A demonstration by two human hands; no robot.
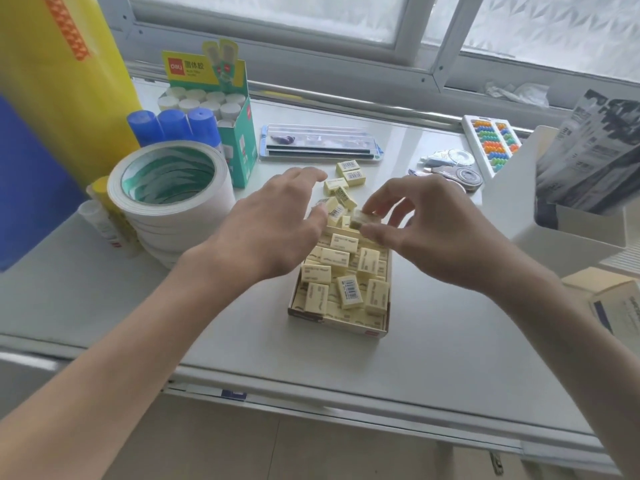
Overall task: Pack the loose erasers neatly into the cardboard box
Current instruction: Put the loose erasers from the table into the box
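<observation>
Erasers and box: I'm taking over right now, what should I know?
Left hand: open, above the loose erasers beyond the box's far end.
Right hand: fingers pinch one eraser over the cardboard box, at its far end.
Done: many boxed erasers lie inside, but jumbled.
Left: drop this one in, gather the loose ones from the table, and straighten the rows.

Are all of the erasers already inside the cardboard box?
No, several loose erasers lie on the table beyond the far end of the cardboard box.
</observation>
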